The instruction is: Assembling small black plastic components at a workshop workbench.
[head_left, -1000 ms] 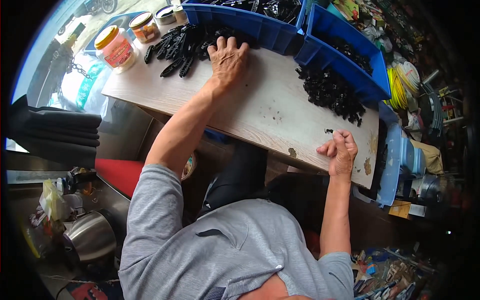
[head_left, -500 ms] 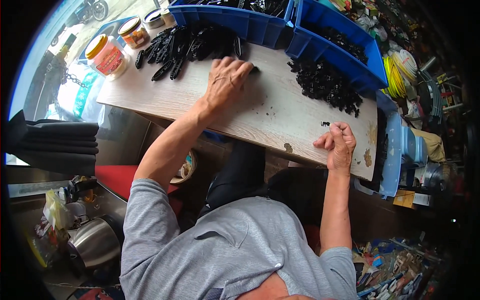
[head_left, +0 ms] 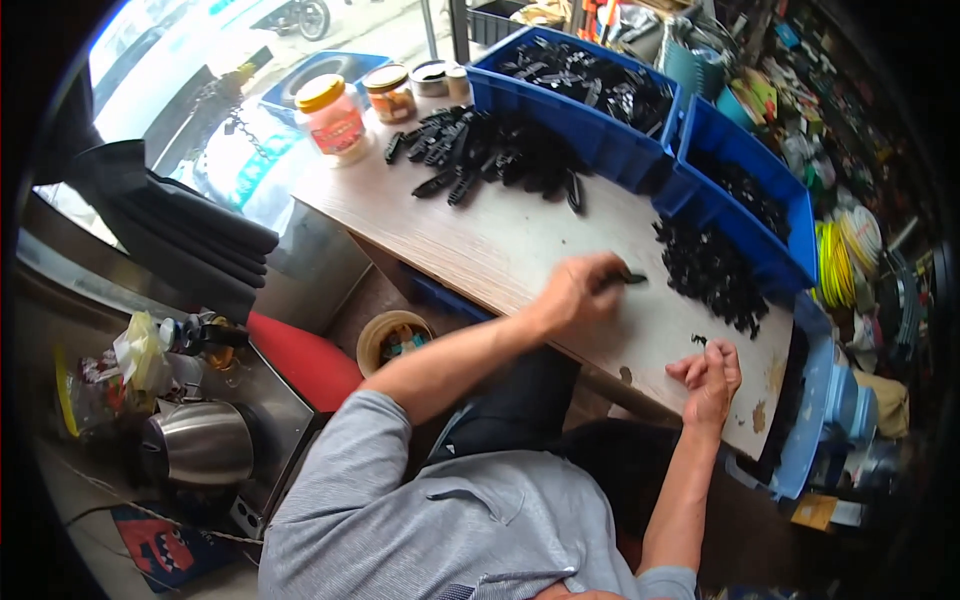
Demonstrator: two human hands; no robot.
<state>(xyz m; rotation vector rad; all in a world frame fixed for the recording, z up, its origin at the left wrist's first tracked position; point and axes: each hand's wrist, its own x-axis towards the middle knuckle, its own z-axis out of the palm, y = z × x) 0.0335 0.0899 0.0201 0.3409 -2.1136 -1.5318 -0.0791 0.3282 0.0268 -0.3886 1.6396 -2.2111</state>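
Observation:
Over the middle of the tabletop, my left hand [head_left: 577, 297] is closed on a long black plastic piece [head_left: 634, 278], whose tip juts out past the fingers; motion blurs it slightly. Farther right, near the table's front edge, my right hand [head_left: 712, 382] pinches a small black plastic part [head_left: 699, 340] between thumb and forefinger, the other fingers curled. A heap of long black plastic pieces [head_left: 470, 150] lies at the far left of the table. Beyond my right hand spreads a pile of small black plastic parts [head_left: 710, 270].
Two blue bins [head_left: 590, 150] of black parts line the far edge of the wooden table [head_left: 480, 240]. Jars with yellow lids [head_left: 330, 115] stand at its far left corner. Below the table is a round bucket [head_left: 372, 350]; a steel kettle [head_left: 205, 445] sits at left.
My left hand has moved from beside the long-piece heap toward my right hand, carrying a long black piece. My right hand keeps its pinch. The whole view has turned and shifted.

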